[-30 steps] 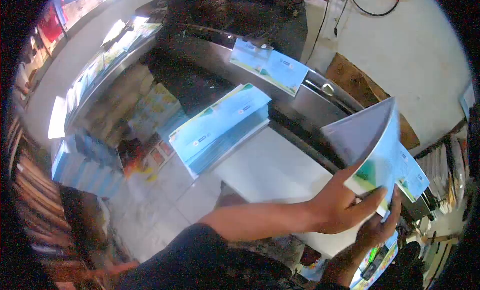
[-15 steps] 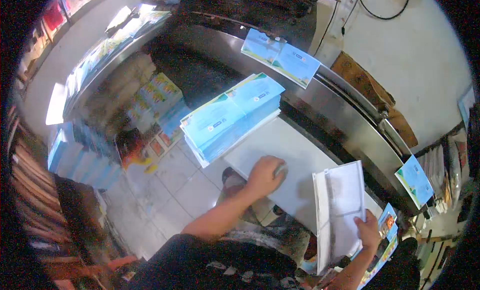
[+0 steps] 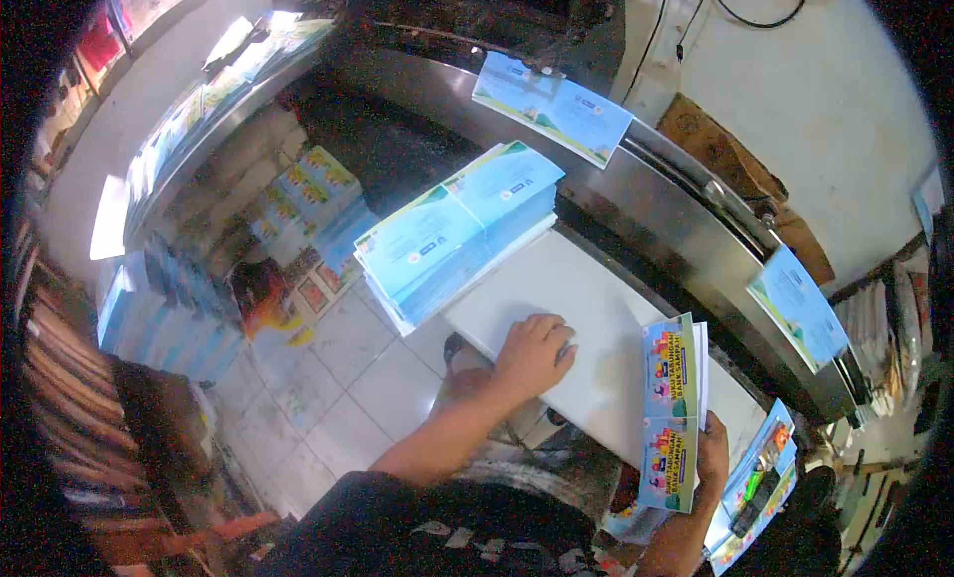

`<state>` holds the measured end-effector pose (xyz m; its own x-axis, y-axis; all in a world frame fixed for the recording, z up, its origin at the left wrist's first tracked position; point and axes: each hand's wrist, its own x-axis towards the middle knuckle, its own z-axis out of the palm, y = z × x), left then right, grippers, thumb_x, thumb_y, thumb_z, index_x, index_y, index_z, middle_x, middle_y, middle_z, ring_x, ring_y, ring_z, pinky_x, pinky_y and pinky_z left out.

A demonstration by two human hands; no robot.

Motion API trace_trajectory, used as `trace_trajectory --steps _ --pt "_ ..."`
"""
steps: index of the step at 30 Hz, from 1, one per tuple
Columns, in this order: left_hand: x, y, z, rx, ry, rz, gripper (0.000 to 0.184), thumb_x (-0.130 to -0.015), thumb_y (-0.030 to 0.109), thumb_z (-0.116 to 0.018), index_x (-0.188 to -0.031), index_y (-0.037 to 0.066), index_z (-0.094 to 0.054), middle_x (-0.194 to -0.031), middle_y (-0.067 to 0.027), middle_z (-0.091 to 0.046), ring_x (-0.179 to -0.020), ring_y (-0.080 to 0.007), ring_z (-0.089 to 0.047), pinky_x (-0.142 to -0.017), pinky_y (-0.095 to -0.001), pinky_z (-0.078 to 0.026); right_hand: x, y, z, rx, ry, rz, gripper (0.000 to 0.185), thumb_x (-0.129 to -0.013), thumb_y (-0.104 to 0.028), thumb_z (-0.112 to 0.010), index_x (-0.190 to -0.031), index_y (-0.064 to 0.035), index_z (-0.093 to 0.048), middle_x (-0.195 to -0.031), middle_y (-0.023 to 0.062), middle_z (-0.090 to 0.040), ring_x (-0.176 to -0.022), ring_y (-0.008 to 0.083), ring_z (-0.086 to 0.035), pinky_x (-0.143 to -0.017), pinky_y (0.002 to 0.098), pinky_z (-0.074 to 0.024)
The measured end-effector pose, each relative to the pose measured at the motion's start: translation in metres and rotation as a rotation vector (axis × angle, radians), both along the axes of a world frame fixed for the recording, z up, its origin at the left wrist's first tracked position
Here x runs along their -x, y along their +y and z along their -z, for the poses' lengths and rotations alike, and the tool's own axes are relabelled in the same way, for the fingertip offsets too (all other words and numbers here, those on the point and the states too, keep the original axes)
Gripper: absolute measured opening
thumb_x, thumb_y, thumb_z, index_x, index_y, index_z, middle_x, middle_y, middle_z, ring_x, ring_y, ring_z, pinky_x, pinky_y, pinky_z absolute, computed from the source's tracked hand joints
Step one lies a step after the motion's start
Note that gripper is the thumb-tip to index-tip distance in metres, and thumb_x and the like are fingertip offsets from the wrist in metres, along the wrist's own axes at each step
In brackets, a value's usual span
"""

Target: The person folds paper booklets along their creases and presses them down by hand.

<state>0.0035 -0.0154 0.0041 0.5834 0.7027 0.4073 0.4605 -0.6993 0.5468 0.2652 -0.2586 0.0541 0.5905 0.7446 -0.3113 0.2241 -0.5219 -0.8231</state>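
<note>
Left hand (image 3: 537, 356) and right hand (image 3: 714, 453) are both over at the white surface (image 3: 596, 304), on the side nearest the person. The left one rests there with its fingers bent; something greyish peeks out by the thumb, too hidden to name, so I can't tell whether it is gripping anything. The right one has hold of a thin bundle of booklets (image 3: 668, 418) by the edge away from the left hand. These lie across the near part of the surface, printed side up, the words "BUKU TABUNGAN BANK SAMPAH" showing twice in a yellow band beside bright little figures, with white paper peeping out underneath. Up beyond the left hand, at the far end of the surface, stands a thick stack (image 3: 457, 224) with pale blue tops and white edges. Past both hands runs a long metal bar (image 3: 681, 204), with blue sheets (image 3: 556, 108) draped over it beyond the left hand, and a blue cover (image 3: 801, 307) on it beyond the right. Just beside the right hand, toward the person's own side, a black object (image 3: 758, 499) lies on colourful prints (image 3: 733, 549), a bright green piece next to it. Well off to the left of the left hand, blue piles (image 3: 164, 319) stand in rows by the tiled floor (image 3: 353, 418).
</note>
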Motion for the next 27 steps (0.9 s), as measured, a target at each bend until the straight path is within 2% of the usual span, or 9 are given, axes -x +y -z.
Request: trace_trajectory --steps 4,10,12,19,21,27 --pt "0.0 0.0 0.002 -0.009 -0.057 0.001 0.022 -0.082 0.024 -0.064 -0.099 0.009 -0.064 -0.108 -0.0088 -0.058 -0.106 -0.0278 -0.054 -0.085 -0.0434 -0.043 0.009 0.006 -0.008 0.048 -0.009 0.025 0.019 -0.086 -0.006 -0.056 -0.102 0.0007 -0.063 -0.087 0.0094 -0.07 -0.072 0.0173 -0.067 -0.068 0.032 -0.0543" --pt "0.002 0.0 0.004 0.039 -0.005 0.008 0.027 -0.083 0.028 -0.063 -0.104 0.01 -0.064 -0.114 -0.0091 -0.058 -0.109 -0.029 -0.052 -0.089 -0.0448 -0.043 -0.001 0.001 0.007 -0.062 0.132 0.018 0.021 -0.085 -0.011 -0.061 -0.103 0.0005 -0.063 -0.086 0.009 -0.07 -0.068 0.0168 -0.066 -0.064 0.032 -0.0547" --pt "0.001 0.0 0.004 0.038 0.012 0.004 0.027 -0.083 0.027 -0.063 -0.105 0.01 -0.064 -0.114 -0.0092 -0.058 -0.109 -0.0291 -0.052 -0.09 -0.0447 -0.043 -0.002 0.001 0.012 -0.067 0.088 0.074 0.024 -0.081 -0.009 -0.067 -0.102 0.0025 -0.063 -0.086 0.0083 -0.068 -0.067 0.0143 -0.065 -0.063 0.0295 -0.055" --pt "0.002 -0.001 0.002 0.036 0.002 0.0 0.027 -0.083 0.027 -0.063 -0.105 0.011 -0.064 -0.114 -0.0088 -0.058 -0.109 -0.0288 -0.053 -0.09 -0.0451 -0.043 -0.009 -0.002 0.013 -0.091 0.165 0.039 0.021 -0.082 -0.007 -0.066 -0.101 0.0017 -0.062 -0.087 0.0076 -0.068 -0.07 0.0141 -0.065 -0.063 0.0297 -0.0551" --pt "0.001 -0.002 0.001 0.04 0.005 0.005 0.026 -0.083 0.027 -0.063 -0.104 0.011 -0.064 -0.114 -0.0088 -0.057 -0.109 -0.0287 -0.053 -0.09 -0.045 -0.043 -0.008 -0.003 0.006 0.003 0.189 0.065 0.019 -0.085 -0.014 -0.062 -0.1 -0.0015 -0.063 -0.084 0.0062 -0.069 -0.064 0.0131 -0.063 -0.057 0.0289 -0.0512" --pt "0.002 -0.004 0.004 0.012 0.02 0.014 0.028 -0.084 0.027 -0.063 -0.106 0.01 -0.065 -0.116 -0.0094 -0.057 -0.109 -0.0289 -0.053 -0.09 -0.0447 -0.043 -0.012 -0.004 0.017 -0.069 0.116 0.023 0.021 -0.086 -0.01 -0.059 -0.104 -0.0002 -0.062 -0.086 0.0087 -0.069 -0.065 0.0161 -0.065 -0.06 0.0317 -0.0535"
